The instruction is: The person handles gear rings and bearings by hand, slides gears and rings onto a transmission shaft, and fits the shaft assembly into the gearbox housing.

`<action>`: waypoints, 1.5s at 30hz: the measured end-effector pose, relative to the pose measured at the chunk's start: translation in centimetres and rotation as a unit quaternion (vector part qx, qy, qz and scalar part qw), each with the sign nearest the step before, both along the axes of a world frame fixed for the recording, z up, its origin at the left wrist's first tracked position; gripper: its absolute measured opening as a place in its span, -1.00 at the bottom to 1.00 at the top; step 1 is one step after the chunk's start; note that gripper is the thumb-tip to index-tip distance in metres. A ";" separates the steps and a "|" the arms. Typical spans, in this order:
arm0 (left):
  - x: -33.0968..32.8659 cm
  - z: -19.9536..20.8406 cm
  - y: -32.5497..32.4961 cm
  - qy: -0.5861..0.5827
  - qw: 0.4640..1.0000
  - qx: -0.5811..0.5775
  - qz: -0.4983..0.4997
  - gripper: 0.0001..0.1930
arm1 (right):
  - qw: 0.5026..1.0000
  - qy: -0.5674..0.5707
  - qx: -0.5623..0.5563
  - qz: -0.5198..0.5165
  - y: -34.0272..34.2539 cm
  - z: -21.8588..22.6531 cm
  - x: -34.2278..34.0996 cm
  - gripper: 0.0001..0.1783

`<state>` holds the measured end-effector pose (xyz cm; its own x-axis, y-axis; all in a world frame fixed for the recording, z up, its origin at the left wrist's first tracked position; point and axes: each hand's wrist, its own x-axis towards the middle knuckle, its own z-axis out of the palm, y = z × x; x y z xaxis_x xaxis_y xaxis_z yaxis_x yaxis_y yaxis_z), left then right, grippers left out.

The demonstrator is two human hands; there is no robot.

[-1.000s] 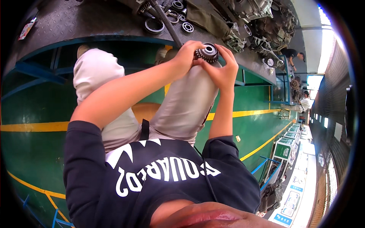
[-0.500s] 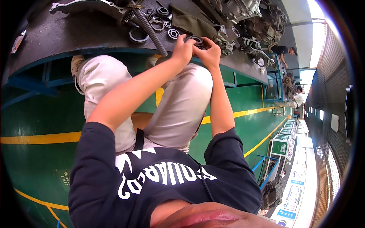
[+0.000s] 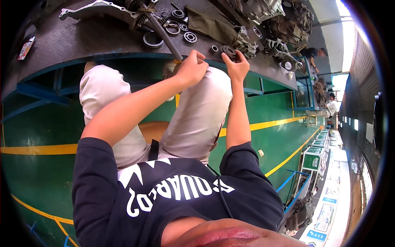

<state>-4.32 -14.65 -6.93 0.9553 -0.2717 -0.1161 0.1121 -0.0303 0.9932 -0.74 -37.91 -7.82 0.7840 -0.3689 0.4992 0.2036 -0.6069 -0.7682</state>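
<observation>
With left hand (image 3: 191,71) half curled, cannot tell if empty; gripping gear (image 3: 228,52) in right hand (image 3: 238,68).
Holding gear to the right of left hand and farther out, near edge of bench (image 3: 90,39), just right of ring (image 3: 214,48).

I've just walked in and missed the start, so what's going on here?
A seated person is at a metal bench. Their right hand holds a dark toothed gear beside a small ring near the edge. Their left hand, half curled, is apart from the gear, near the lower end of a long shaft, with nothing visible in it.
</observation>
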 end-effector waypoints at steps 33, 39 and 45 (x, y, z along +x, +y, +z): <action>-7.2 -0.1 9.7 -0.119 0.976 0.119 -0.135 -0.57 | 0.954 0.021 -0.285 0.093 9.9 3.8 8.6 -0.65; -8.0 1.4 11.3 -0.105 0.973 0.116 -0.170 -0.57 | 0.964 0.025 -0.231 0.126 8.5 3.7 7.8 -0.64; -7.7 1.1 11.5 -0.108 0.967 0.149 -0.178 -0.56 | 0.943 -0.010 -0.298 0.149 8.7 2.9 7.8 -0.62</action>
<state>-12.04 -3.15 -5.84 0.8185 -0.5725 -0.0481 -0.1675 -0.3178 0.9332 7.10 -29.23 -4.89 0.7967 0.2161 0.5644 0.4437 -0.8432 -0.3035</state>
